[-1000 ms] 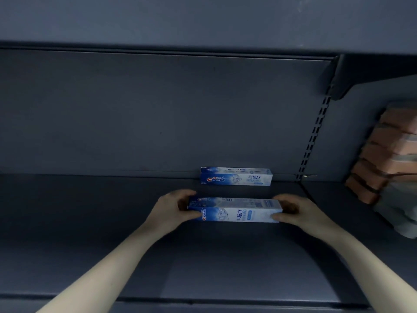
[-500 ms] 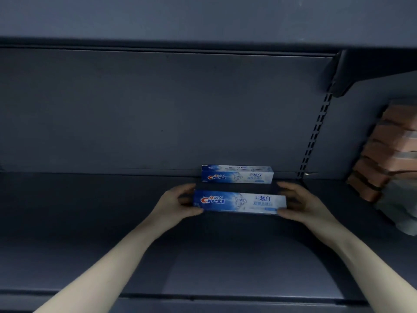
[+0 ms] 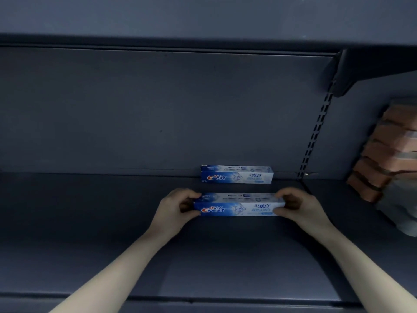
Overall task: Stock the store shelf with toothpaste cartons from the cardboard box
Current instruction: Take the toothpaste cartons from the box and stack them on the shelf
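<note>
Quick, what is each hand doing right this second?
Left hand: grips the left end of the front carton.
Right hand: grips the right end of the same carton.

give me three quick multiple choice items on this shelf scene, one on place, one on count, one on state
1. Where is the rear blue-and-white toothpaste carton?
A. against the dark grey shelf's back panel
B. at its front edge
C. on the upper shelf

2. How many toothpaste cartons show?
A. one
B. two
C. four

3. How is the front blue-and-white toothpaste carton held?
A. by the left hand alone
B. untouched
C. by both hands, one at each end

Answers: 1 A, it lies along the back panel. 2 B, one rear, one in hand. 3 C, the left hand and right hand curl round opposite ends.
</note>
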`<action>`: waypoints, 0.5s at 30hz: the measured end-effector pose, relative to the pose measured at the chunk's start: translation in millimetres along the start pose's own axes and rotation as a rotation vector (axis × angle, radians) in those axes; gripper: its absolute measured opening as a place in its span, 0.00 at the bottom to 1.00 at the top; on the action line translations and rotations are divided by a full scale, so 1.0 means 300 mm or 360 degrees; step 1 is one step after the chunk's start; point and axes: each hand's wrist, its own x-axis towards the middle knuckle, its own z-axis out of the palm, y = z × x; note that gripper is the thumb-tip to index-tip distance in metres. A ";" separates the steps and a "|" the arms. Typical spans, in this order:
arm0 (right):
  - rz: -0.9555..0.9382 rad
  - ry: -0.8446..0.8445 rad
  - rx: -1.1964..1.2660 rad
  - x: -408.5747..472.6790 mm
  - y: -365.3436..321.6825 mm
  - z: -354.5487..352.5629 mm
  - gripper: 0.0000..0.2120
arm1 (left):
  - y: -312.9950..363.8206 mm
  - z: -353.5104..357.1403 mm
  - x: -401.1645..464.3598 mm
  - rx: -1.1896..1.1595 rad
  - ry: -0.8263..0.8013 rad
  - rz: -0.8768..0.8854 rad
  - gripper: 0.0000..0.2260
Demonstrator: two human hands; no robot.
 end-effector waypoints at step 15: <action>0.0064 0.0244 -0.0076 0.058 0.019 0.030 0.20 | -0.004 0.060 0.062 0.0225 0.0139 0.0025 0.18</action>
